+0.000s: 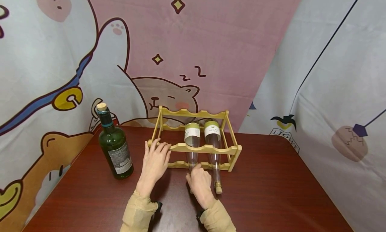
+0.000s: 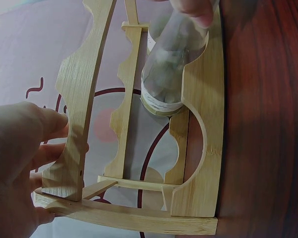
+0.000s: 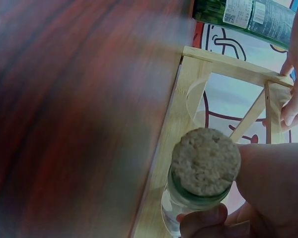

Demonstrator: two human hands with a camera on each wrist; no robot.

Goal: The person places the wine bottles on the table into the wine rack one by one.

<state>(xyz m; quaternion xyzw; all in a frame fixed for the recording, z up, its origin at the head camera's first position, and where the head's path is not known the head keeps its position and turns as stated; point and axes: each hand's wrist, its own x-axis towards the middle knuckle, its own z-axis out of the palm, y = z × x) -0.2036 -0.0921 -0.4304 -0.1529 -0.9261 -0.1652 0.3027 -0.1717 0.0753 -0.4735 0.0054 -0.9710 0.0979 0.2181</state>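
Standing upright at the left of the dark wooden table (image 1: 271, 191), a corked green bottle (image 1: 115, 145) sits just beside the bamboo rack (image 1: 233, 148), untouched by either hand. Next comes the left hand (image 1: 155, 160), laid on the rack's near left corner with fingers mostly straight over the top front rail and the thumb tucked behind it, seemingly to steady the light frame so it does not slide. Further right, the right hand (image 1: 200, 181) curls its fingers and thumb round the neck of a clear bottle (image 1: 192, 138) just below its cork (image 3: 205, 161); this bottle lies on its side in the rack's middle cradle, neck toward the person. Rightmost, a second clear bottle (image 1: 212, 138) rests in the neighbouring cradle, its corked neck jutting out over the table, free of both hands.
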